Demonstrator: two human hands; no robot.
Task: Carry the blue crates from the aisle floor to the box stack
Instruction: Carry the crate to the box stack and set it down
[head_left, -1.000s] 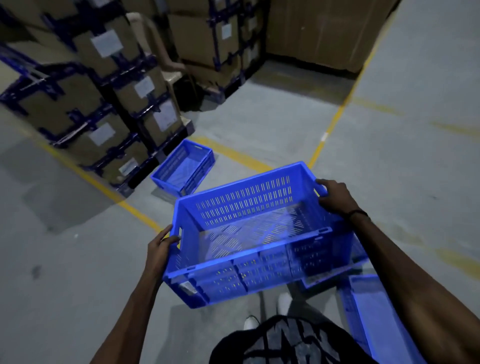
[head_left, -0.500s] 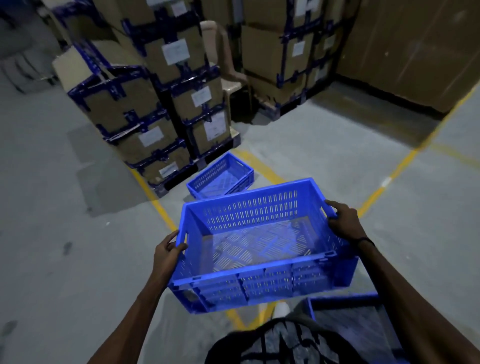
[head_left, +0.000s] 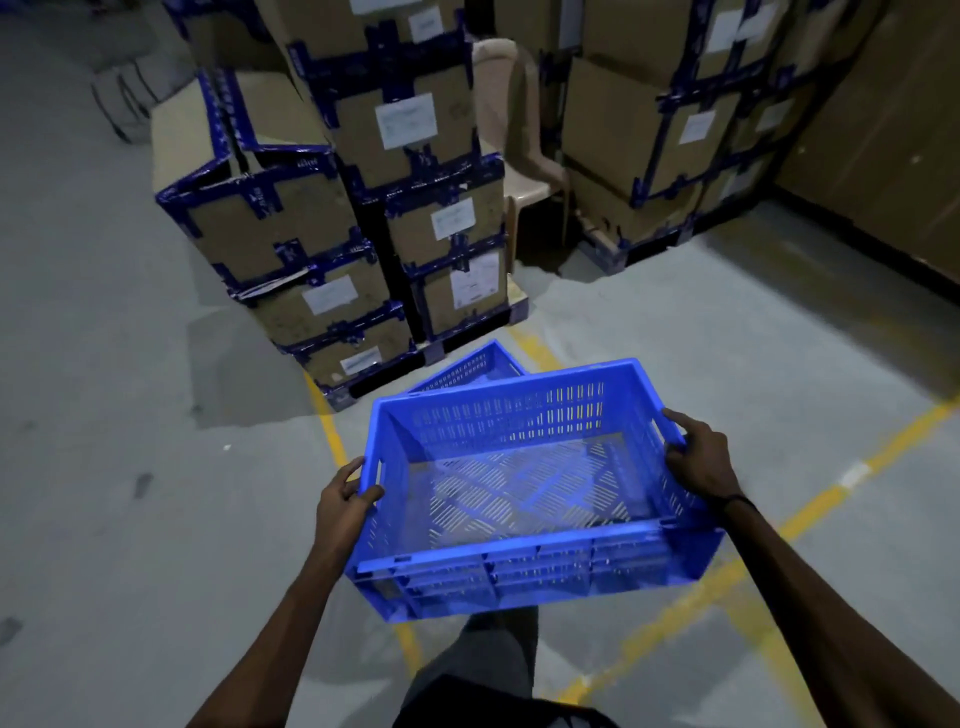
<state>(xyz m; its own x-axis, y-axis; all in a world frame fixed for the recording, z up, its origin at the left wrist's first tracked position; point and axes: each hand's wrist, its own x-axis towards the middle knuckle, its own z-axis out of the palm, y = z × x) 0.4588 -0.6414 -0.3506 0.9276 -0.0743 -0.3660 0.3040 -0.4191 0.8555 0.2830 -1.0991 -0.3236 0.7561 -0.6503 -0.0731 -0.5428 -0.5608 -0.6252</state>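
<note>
Blue crate (head_left: 524, 499) between left hand (head_left: 343, 501) and right hand (head_left: 701, 457).

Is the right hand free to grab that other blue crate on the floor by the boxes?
Probably not: the right hand grips the carried crate, which also covers most of the floor crate ahead.

We see a blue crate (head_left: 519, 519) of slotted, faintly glossy plastic. The boxes (head_left: 291, 228) are matt cardboard with shiny blue tape; the floor (head_left: 104, 467) is rough concrete.
</note>
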